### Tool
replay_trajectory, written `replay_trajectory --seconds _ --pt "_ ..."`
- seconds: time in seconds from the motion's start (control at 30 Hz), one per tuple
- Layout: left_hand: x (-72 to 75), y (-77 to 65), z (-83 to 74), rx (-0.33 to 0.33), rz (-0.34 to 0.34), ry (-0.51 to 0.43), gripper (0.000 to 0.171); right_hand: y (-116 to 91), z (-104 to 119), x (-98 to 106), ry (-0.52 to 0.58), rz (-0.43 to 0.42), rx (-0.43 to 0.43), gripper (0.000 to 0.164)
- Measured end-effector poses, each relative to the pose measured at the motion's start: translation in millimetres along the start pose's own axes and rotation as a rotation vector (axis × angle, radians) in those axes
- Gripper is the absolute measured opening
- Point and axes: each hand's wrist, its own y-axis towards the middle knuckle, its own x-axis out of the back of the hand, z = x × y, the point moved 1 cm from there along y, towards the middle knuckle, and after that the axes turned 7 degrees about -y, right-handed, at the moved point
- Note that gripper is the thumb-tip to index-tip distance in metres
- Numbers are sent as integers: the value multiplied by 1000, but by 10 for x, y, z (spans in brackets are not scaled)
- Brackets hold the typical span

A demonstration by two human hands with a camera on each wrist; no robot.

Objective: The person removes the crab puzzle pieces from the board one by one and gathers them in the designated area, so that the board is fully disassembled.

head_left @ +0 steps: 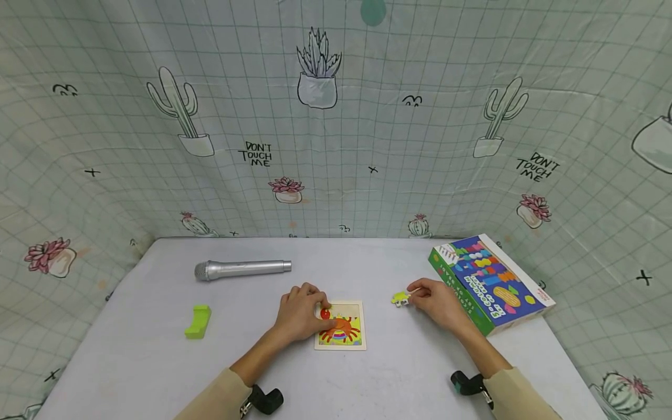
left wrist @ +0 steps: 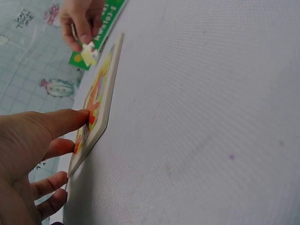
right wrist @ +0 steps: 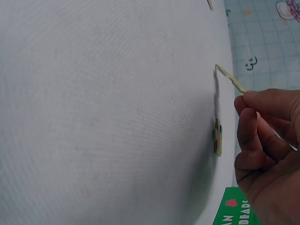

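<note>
A square wooden jigsaw board (head_left: 362, 326) with a red crab picture lies at the middle of the table. My left hand (head_left: 300, 315) rests on its left side, thumb and index fingertip pressing the picture, the other fingers loosely extended by the edge in the left wrist view. Off to the right, my right hand (head_left: 437, 300) pinches a yellow-green jigsaw piece (right wrist: 229, 78) between thumb and index finger. One end of that piece tilts down near the tabletop. Below this hand, in the right wrist view, another jigsaw piece (right wrist: 218, 137) lies on the table.
A silver microphone (head_left: 244, 269) lies behind and left of the board. Farther left sits a light green curved block (head_left: 198, 322). A blue and green toy box (head_left: 490, 283) occupies the right side, close to my right forearm. A patterned curtain (head_left: 336, 146) hangs behind the table.
</note>
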Motion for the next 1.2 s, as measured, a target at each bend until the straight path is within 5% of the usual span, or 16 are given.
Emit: replay_trajectory --seconds 0.43,1.2 --pt "-12 5 12 -4 1 -5 30 2 -77 -21 -209 -38 69 9" --pt "-8 6 24 7 8 0 30 45 -77 -98 -312 -71 46 10"
